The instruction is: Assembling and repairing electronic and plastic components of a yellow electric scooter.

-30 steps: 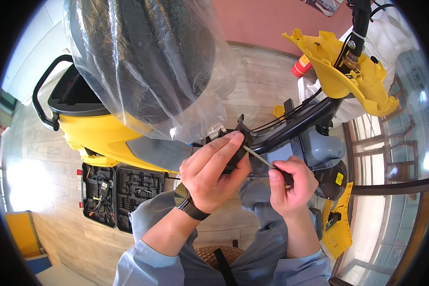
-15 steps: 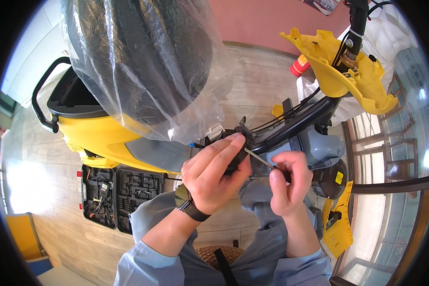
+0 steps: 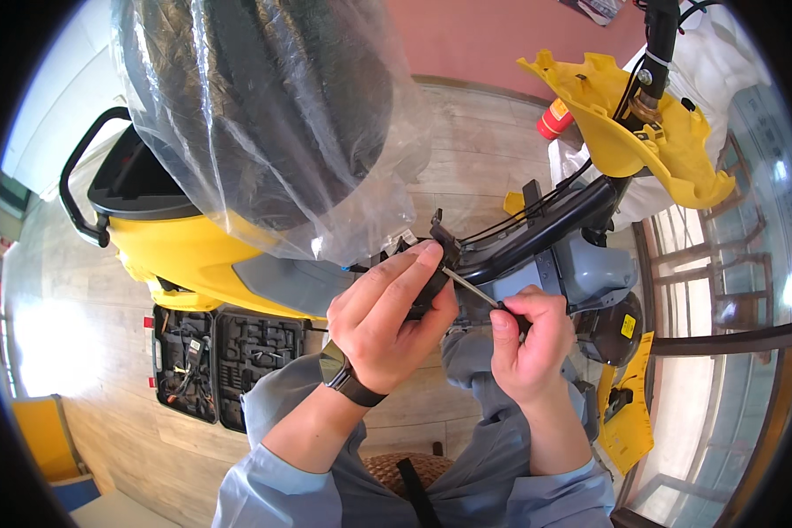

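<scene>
Fingers of my left hand [image 3: 385, 321] are wrapped round a black plastic part [image 3: 445, 242] at the scooter's middle, hiding much of it. My right hand [image 3: 530, 348] is closed on a screwdriver whose metal shaft [image 3: 472, 286] points up-left into that part, beside the left fingertips; its tip is hard to make out. Black cables and a thick black frame tube [image 3: 541, 231] run up-right from there. The scooter's yellow rear body [image 3: 185, 251] lies to the left, with a plastic-wrapped dark bulky piece [image 3: 255, 114] above it.
An open black tool case [image 3: 253, 370] lies on the floor at lower left. A yellow front panel [image 3: 620, 145] surrounds the steering column, near a red cylinder [image 3: 554, 121]. Another yellow panel [image 3: 634, 422] rests at lower right, beside glass panes [image 3: 730, 264]. A pink surface [image 3: 466, 40] is at the top.
My left hand and the black part have shifted slightly left. My right hand's fingers loosened on the screwdriver half a second ago and have closed round it again, a little left of where they were.
</scene>
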Demonstrator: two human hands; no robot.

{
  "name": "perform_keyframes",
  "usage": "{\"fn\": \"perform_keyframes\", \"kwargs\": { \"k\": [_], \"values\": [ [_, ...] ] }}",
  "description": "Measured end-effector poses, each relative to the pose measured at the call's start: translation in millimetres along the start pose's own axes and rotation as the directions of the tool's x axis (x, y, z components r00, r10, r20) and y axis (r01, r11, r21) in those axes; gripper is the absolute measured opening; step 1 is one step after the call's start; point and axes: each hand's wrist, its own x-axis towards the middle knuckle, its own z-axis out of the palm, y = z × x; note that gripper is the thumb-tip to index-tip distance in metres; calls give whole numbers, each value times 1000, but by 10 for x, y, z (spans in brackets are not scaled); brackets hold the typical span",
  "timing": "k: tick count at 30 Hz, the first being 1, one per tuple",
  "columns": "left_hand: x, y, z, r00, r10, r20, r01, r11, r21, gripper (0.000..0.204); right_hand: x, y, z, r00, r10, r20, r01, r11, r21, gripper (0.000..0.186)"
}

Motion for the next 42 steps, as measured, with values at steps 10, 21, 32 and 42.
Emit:
{"fn": "perform_keyframes", "kwargs": {
  "k": [10, 21, 32, 42],
  "values": [
    [2, -14, 14, 996, 90, 27, -89, 996, -5, 41, 42, -110, -78, 993, 85, 83, -76, 991, -111, 13],
    [15, 39, 34, 999, -41, 35, 39, 999, 34, 40, 69, -88, 24, 1000, 26, -2, -25, 999, 42, 21],
    [8, 7, 47, 998, 59, -7, -58, 998, 17, 39, 48, -119, -3, 999, 42, 2, -42, 999, -24, 17],
    [-7, -35, 50, 995, 96, 35, -96, 995, 2, 40, 61, -118, -29, 861, 469, 198, -508, 807, 302, 24]
  ]
}}
